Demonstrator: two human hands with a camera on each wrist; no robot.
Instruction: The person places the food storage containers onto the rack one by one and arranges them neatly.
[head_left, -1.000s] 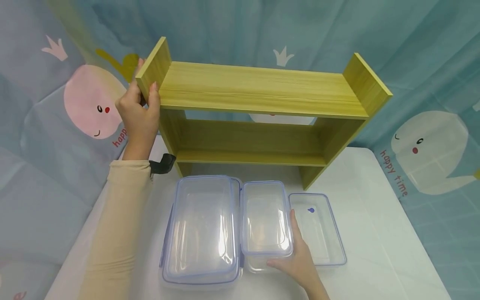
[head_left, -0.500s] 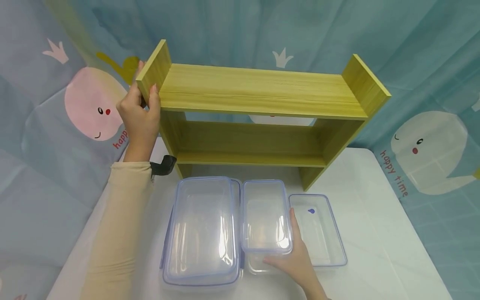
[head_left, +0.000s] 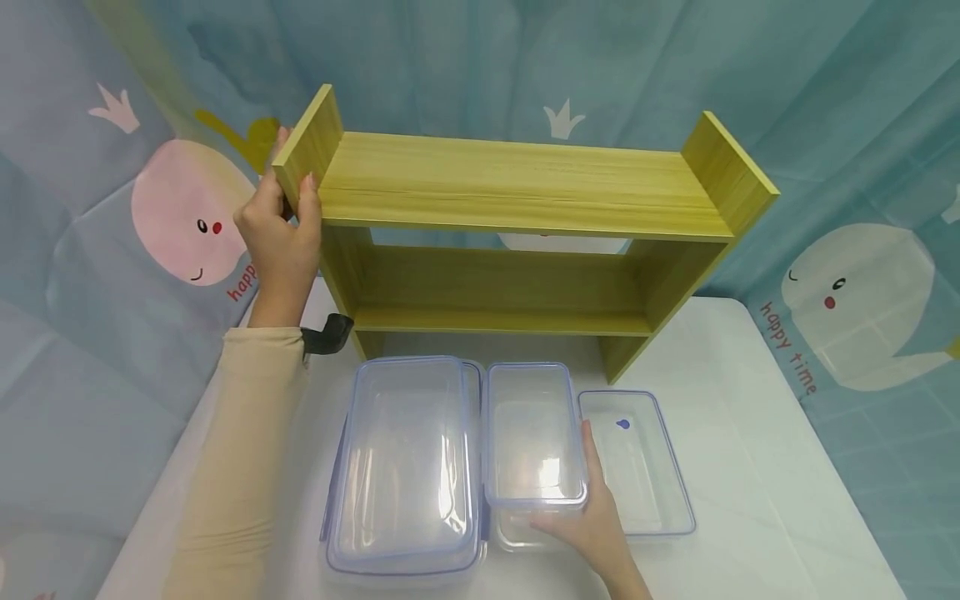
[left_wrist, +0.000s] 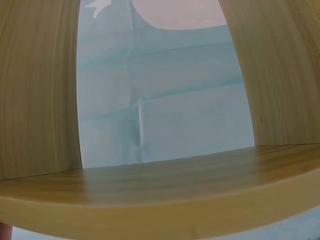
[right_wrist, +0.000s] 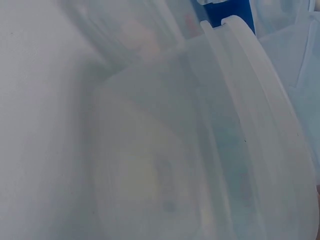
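"Yellow wood, clear plastic: a person's left hand (head_left: 279, 233) braces the shelf (head_left: 510, 179) while the right hand (head_left: 596, 521) attends to the small box (head_left: 534, 442)."

"So which step is in hand?"

"Steadying one, handling the other, by my reading. The next move seems to call for a firm hold on the box and a still shelf."

"Where is that box?"

"Before the shelf, between the big box (head_left: 408, 458) and a third box (head_left: 633, 475), over the white table (head_left: 780, 467)."

"And the hands?"

"Left arm stretched forward in a beige sleeve (head_left: 232, 450), thumb in front of the side board it grips. Right, low and near: thumb and finger spread wide around the corner, their firmness impossible to tell."
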